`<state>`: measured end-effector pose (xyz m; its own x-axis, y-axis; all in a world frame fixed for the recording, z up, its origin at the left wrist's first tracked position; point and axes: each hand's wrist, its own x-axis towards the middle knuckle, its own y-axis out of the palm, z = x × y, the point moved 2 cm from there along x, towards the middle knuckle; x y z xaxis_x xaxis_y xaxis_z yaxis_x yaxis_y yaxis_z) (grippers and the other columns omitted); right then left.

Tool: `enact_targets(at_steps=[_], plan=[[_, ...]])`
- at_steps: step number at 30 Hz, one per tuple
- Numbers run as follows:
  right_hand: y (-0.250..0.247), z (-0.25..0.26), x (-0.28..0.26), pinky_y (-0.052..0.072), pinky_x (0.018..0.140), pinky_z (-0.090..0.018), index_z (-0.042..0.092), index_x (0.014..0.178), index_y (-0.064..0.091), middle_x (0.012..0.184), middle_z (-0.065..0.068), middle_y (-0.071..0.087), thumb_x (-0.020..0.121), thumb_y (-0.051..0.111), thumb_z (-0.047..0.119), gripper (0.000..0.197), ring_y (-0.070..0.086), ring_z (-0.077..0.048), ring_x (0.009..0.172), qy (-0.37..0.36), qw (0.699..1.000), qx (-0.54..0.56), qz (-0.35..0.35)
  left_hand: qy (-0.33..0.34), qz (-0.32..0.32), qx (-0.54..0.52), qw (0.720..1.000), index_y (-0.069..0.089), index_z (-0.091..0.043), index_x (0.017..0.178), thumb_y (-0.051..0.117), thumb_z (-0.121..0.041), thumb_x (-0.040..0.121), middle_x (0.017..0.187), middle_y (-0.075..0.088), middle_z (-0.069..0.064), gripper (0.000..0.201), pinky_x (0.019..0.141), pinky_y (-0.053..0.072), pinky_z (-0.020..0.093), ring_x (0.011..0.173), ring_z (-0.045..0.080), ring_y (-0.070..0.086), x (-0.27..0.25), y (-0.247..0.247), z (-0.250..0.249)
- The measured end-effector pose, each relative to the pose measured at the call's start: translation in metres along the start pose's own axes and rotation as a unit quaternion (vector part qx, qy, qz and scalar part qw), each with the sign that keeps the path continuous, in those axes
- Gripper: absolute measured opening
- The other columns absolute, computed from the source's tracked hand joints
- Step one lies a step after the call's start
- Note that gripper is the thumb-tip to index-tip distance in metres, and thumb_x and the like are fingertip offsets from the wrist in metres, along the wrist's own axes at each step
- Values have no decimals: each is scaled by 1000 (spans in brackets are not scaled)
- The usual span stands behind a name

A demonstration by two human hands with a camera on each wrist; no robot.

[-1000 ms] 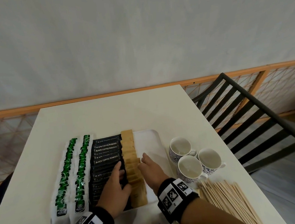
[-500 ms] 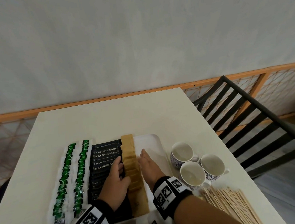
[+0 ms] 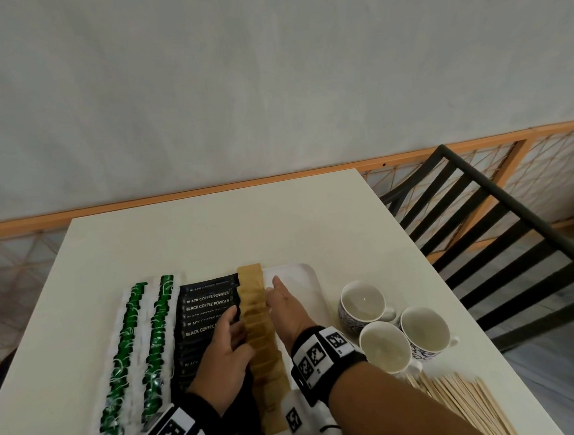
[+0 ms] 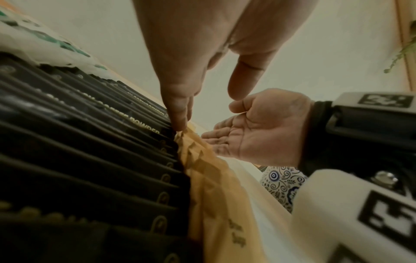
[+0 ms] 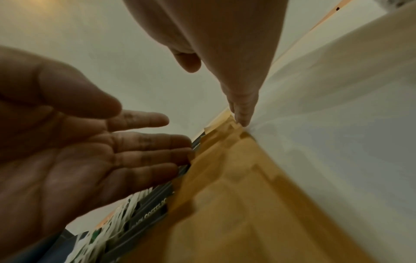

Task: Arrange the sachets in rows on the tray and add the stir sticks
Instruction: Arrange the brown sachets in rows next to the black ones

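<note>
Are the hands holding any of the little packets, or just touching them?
Nothing is held. The left hand and right hand, fingers straight, press against the two long sides of the row of brown sachets on the tray.

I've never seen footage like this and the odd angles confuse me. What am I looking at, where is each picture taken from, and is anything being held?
A person wears three cameras: one on the head, one on each wrist. The head view looks down at a table. On a white tray lie rows of green sachets, black coffee sachets and brown sachets. Beside it stand three cups and a pile of stir sticks. The wrist views look along the fingers. The left hand and right hand, fingers straight, flank the brown row; neither has a grip on anything.
</note>
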<state>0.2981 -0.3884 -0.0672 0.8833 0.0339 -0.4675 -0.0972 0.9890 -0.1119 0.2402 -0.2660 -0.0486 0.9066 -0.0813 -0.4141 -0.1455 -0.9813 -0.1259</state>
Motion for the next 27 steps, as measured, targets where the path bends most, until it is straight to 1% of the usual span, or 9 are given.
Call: enact_targets(at_steps=[3,5,7,11,13,16,20,23,27], plan=[[2,3,-2,28,115,-40,25,154,17,157,0,28,95,32,39,63,35,-21,137,4,1000,-11,4,34,12,41,999,33,-29,140,46,7,94,122,52,-10,60,85,45,22,110,8,53,-8,-3,-3],[-3,8,-11,24,116,-32,21,155,19,159,1,25,101,29,32,55,30,-18,141,-16,999,-40,-4,77,16,107,991,50,-32,118,49,9,90,114,57,-11,50,77,48,16,104,5,58,-15,-6,-1],[-10,14,-28,20,113,-25,18,155,17,159,0,25,104,27,30,53,26,-16,144,-48,996,-81,-11,120,26,193,973,58,-36,102,55,5,86,108,61,-9,44,79,47,13,99,2,59,-25,-8,3],[-26,22,-70,26,106,-20,16,150,31,151,-1,40,103,34,24,48,37,-12,137,-111,978,-173,32,159,114,305,932,62,-46,82,57,-33,76,91,66,-15,15,80,49,19,87,-1,61,-47,2,16],[-40,19,-95,38,99,-21,19,139,48,137,0,56,101,40,22,39,52,-10,120,-136,960,-236,68,166,184,374,894,59,-50,85,51,-53,72,90,63,-16,16,76,48,17,81,-1,59,-59,14,24],[-64,9,-134,48,86,-22,22,119,64,112,4,69,95,52,22,27,60,-5,95,-163,913,-352,128,197,258,475,818,55,-45,106,55,-62,77,95,51,-22,34,75,44,18,78,-6,50,-69,34,38],[-97,-19,-182,46,79,-24,23,110,65,103,3,68,88,62,31,23,59,-10,87,-156,823,-521,163,235,286,555,745,42,-46,124,48,-70,74,112,44,-16,56,84,49,32,103,12,53,-76,60,57],[-115,-52,-209,41,75,-26,26,111,57,103,5,60,83,69,40,33,48,-9,86,-101,818,-543,161,236,274,601,712,34,-44,130,55,-75,66,119,40,-9,74,87,49,38,107,16,49,-81,72,59],[-117,-89,-234,48,89,-29,28,122,47,122,4,53,81,72,43,50,53,-15,105,-58,812,-554,174,254,289,639,666,33,-36,136,62,-64,73,126,36,1,75,95,40,37,115,23,41,-87,85,61]])
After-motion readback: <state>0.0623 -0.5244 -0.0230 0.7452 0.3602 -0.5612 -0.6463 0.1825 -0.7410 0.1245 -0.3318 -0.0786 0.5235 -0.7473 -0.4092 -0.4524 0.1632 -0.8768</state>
